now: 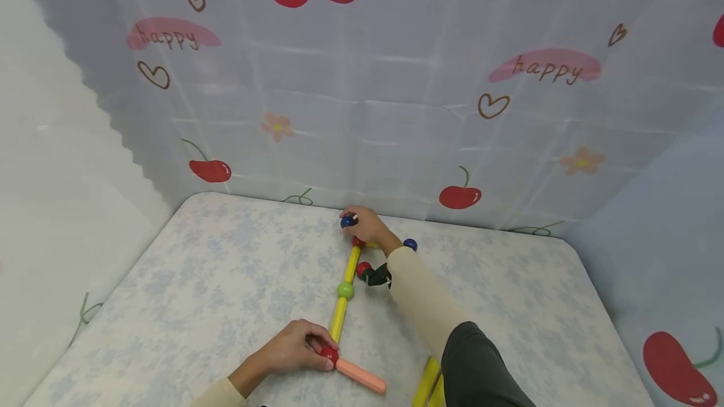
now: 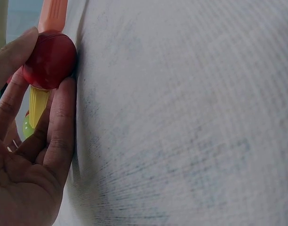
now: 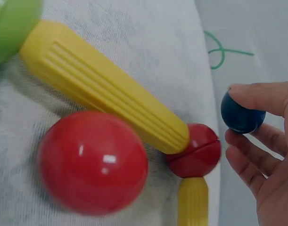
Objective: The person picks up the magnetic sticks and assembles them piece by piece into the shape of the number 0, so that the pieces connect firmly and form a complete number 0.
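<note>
With thumb and fingers, my left hand (image 1: 296, 344) pinches a shiny red ball (image 2: 50, 60) at the near end of a row of joined toy pieces. From this ball a salmon stick (image 1: 361, 375) points right, and a yellow stick (image 1: 339, 320) runs away to a green ball (image 1: 345, 290). Beyond it, another yellow stick (image 3: 106, 89) reaches a grooved red ball (image 3: 193, 150). My right hand (image 1: 370, 225) pinches a dark blue ball (image 3: 242, 113) beside that far red ball, apart from it. A yellow stick (image 3: 193, 202) leads off the far red ball, partly hidden by the right hand.
Another red ball (image 1: 363, 269) lies right of the row, close to a dark object (image 1: 377, 275) under the right forearm. A second blue ball (image 1: 410, 244) sits beyond the forearm. Yellow sticks (image 1: 425, 385) lie at the near edge. A printed curtain (image 1: 362, 143) borders the table's far side.
</note>
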A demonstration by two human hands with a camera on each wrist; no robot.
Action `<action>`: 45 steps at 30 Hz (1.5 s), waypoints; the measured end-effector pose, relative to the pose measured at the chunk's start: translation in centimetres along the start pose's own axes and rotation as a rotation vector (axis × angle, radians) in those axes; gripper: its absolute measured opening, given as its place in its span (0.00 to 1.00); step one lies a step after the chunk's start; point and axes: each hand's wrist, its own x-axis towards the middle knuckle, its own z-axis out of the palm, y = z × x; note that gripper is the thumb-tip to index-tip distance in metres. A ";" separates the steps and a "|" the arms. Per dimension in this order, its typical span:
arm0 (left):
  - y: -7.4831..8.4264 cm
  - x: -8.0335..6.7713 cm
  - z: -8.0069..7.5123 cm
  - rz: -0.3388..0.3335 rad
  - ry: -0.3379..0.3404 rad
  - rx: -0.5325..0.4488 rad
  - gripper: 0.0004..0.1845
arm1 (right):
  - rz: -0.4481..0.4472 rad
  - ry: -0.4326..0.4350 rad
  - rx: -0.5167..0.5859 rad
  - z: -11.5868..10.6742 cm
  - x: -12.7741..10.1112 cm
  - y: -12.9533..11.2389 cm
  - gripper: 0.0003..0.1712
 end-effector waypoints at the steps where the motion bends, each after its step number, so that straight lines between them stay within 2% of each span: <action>1: 0.0 0.0 0.0 -0.006 0.000 -0.001 0.13 | -0.014 0.000 0.009 -0.2 -0.4 -0.1 0.20; 7: 0.1 0.0 0.2 -0.003 0.003 -0.013 0.13 | -0.085 0.016 0.034 -1.4 -4.1 -0.1 0.21; 11: 0.1 0.1 0.2 0.013 -0.004 -0.011 0.13 | -0.089 0.024 0.045 -2.2 -7.4 0.8 0.19; 15: 0.0 0.1 0.0 0.010 -0.011 0.001 0.13 | -0.070 -0.017 0.069 -2.6 -10.6 1.9 0.20; 21: 0.0 -0.2 -0.2 0.024 -0.017 0.012 0.14 | -0.099 -0.139 0.105 -2.4 -14.4 3.9 0.17; 28: 0.0 0.0 -0.1 0.014 -0.022 0.027 0.14 | -0.146 -0.290 0.163 -2.0 -17.5 5.0 0.16; 34: 0.5 0.4 -0.3 0.009 -0.020 0.045 0.14 | -0.175 -0.447 0.162 -1.6 -19.4 5.0 0.14; 38: 0.5 0.5 -0.2 0.013 -0.026 0.034 0.14 | -0.152 -0.546 0.209 -1.3 -20.7 4.7 0.13; 41: 0.3 0.5 0.0 0.019 -0.032 0.021 0.14 | -0.128 -0.601 0.245 -0.9 -21.5 4.7 0.13; 45: 0.0 0.3 0.1 0.013 -0.026 0.018 0.14 | -0.143 -0.646 0.284 -0.2 -22.1 4.9 0.14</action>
